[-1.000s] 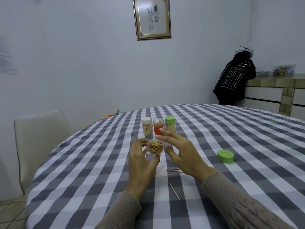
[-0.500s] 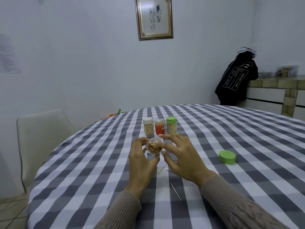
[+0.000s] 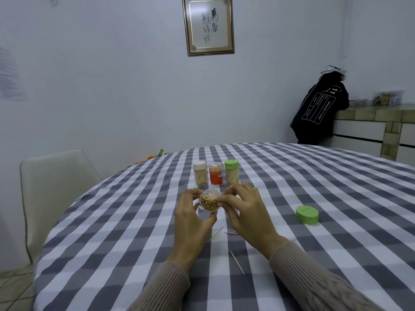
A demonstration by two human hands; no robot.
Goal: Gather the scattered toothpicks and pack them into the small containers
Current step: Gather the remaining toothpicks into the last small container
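Both forearms are cut off at the bottom edge, only knitted sleeves showing; the body of the clear container (image 3: 209, 204) is mostly hidden behind the left hand (image 3: 192, 223), so only its open mouth, packed with toothpick ends, faces the camera; what the right hand's fingertips (image 3: 221, 199) pinch at the rim is too small to make out, perhaps a toothpick or two. The left hand's fingers and thumb are curled round the container, thumb at its 5 o'clock edge, fingers arching over its 10 o'clock side; the right hand (image 3: 244, 217) is curled too, its fingertips touching the mouth at 3 o'clock.

At 12 o'clock from the hands stand three capped jars in a row: white-lidded jar (image 3: 199, 172), orange jar (image 3: 215, 173), green-lidded jar (image 3: 232, 172); a loose green lid (image 3: 307, 214) lies at 3 o'clock, well apart. Scattered toothpicks remain on the checked tablecloth (image 3: 125, 221): one toothpick (image 3: 237, 262) at 6 o'clock between the wrists, a few more toothpicks (image 3: 231, 232) partly hidden under the right hand.
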